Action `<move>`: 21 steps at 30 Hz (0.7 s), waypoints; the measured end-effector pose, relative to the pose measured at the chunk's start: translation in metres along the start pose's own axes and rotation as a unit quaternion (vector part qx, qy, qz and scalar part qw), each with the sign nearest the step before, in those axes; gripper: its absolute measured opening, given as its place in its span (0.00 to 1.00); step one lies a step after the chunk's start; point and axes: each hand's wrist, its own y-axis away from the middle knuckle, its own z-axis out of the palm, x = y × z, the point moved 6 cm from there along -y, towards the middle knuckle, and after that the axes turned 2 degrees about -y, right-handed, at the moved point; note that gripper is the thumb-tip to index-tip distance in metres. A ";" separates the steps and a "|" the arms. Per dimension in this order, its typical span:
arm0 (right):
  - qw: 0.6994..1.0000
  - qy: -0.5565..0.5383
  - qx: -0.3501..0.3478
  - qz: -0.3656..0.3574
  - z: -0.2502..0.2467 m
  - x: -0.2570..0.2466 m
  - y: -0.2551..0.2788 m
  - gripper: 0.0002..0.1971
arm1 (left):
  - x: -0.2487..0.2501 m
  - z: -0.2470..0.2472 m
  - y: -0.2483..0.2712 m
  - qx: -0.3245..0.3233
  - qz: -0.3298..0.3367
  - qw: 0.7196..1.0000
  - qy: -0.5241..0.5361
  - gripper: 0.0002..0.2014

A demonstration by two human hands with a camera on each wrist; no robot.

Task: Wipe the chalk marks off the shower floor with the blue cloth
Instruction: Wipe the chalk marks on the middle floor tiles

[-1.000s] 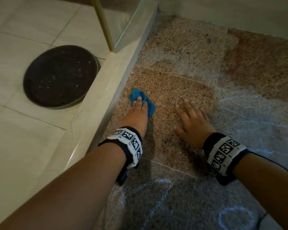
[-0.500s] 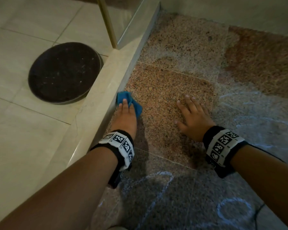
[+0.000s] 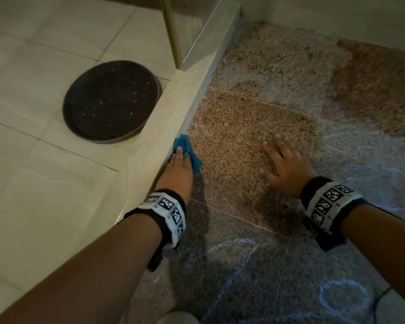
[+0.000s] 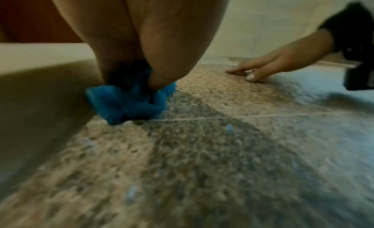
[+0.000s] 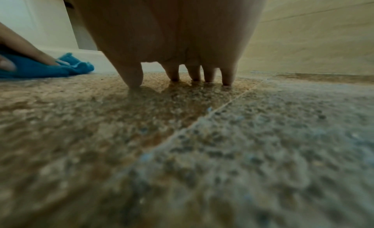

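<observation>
Pressing bunched blue cloth (image 3: 185,149), against curb (image 3: 164,127)

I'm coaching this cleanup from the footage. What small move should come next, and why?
Probably draw the left hand and blue cloth back toward the chalk lines near the wrist. The cloth is against the curb, the tile beside it looks wiped, and chalk remains nearer the person. The right hand rests flat on the floor.
</observation>
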 end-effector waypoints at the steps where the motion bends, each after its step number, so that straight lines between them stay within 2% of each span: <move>1: 1.000 0.000 -0.001 0.000 0.000 0.000 0.000 0.37 | 0.002 -0.002 0.002 0.002 -0.004 1.000 0.003 0.28; 4: 1.000 -0.001 -0.006 0.003 -0.001 0.000 0.000 0.37 | 0.022 0.006 0.009 -0.022 0.034 0.999 0.027 0.31; 8: 1.000 0.005 -0.005 0.003 0.000 -0.001 0.000 0.36 | 0.056 0.013 0.021 -0.007 0.149 0.988 0.048 0.31; 10: 1.000 0.006 -0.010 0.006 0.001 0.000 0.000 0.36 | 0.050 0.015 0.015 0.000 0.147 0.987 0.060 0.31; 14: 1.000 -0.002 -0.017 0.008 -0.001 0.000 0.000 0.37 | 0.007 0.002 0.000 0.017 0.035 0.999 0.009 0.31; 16: 1.000 0.004 -0.015 0.006 -0.001 0.000 0.001 0.37 | 0.001 -0.005 0.001 0.012 0.008 1.000 -0.002 0.31; 18: 1.000 0.010 -0.012 0.005 -0.001 0.000 0.001 0.36 | 0.011 -0.003 0.005 -0.007 0.027 1.000 0.008 0.33; 21: 1.000 0.007 -0.008 0.006 0.000 -0.001 0.000 0.36 | 0.048 0.013 0.017 -0.032 0.138 0.989 0.030 0.31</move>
